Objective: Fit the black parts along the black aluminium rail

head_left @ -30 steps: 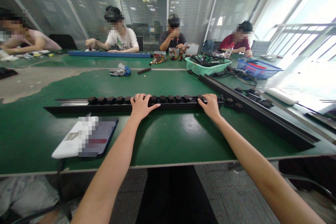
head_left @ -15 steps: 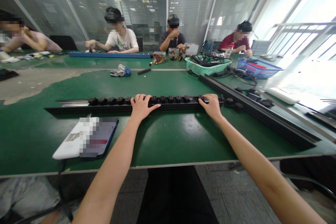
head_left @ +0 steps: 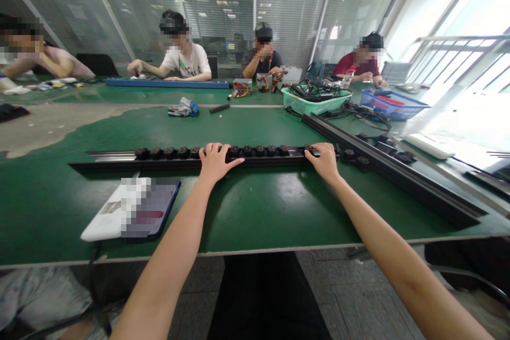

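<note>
A long black rail lies across the green table, with a row of round black pieces set along it. My left hand grips the rail near its middle, fingers over the far side and thumb stretched along the near edge. Near the rail's right end, my right hand is closed at a round black piece, its thumb on the near side. The fingertips of both hands are partly hidden behind the rail.
A second black rail slants at the right. A white device and a phone lie front left. Beyond are gloves, a green basket, a blue basket, a blue bar and several seated people.
My right hand has shifted slightly to the right along the rail, and more of the round piece beside its thumb shows. My left hand keeps its grip.
</note>
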### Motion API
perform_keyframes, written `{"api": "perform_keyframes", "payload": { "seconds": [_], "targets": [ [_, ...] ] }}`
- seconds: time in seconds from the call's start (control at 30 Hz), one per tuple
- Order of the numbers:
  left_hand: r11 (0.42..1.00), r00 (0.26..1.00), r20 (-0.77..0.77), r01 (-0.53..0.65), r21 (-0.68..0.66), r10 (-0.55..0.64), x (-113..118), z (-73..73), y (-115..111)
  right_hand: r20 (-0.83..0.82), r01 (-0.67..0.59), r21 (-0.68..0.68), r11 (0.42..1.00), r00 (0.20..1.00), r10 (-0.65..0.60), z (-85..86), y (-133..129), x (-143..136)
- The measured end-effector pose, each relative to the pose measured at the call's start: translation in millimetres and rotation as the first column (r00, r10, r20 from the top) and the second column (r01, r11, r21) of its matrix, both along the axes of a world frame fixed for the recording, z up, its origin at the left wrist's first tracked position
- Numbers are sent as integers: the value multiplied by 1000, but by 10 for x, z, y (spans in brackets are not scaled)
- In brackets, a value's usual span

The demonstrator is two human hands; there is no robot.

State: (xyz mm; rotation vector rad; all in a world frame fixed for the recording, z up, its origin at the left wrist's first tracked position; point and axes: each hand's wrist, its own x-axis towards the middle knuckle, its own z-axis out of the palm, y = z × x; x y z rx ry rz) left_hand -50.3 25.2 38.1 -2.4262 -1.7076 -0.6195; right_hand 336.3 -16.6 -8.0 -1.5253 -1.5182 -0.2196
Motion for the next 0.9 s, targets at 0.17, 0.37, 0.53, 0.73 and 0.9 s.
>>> {"api": "perform_keyframes", "payload": {
  "seconds": [0.17, 0.37, 0.53, 0.73, 0.9],
  "targets": [
    [1000, 1000, -10, -2, -4, 2, 2, 0, 1, 25, 15, -18, 1000, 1000, -15, -11, -4, 23],
    [1000, 1000, -14, -1, -2, 1, 4, -2, 9, 60, 22, -26, 999, 998, -20, 5, -22, -44],
    [1000, 1000, -14, -2, -5, 2, 8, 10, -3, 73, -4, -24, 1000, 997, 6, 17, -15, -80],
    [1000, 1000, -17, -4, -1, 4, 9, 16, -10, 75, 14, -20, 1000, 997, -12, 4, -3, -49],
    [1000, 1000, -9, 1, 3, -1, 6, 1, 0, 58, 27, -14, 1000, 998, -26, -10, -2, -12]
  ]
}}
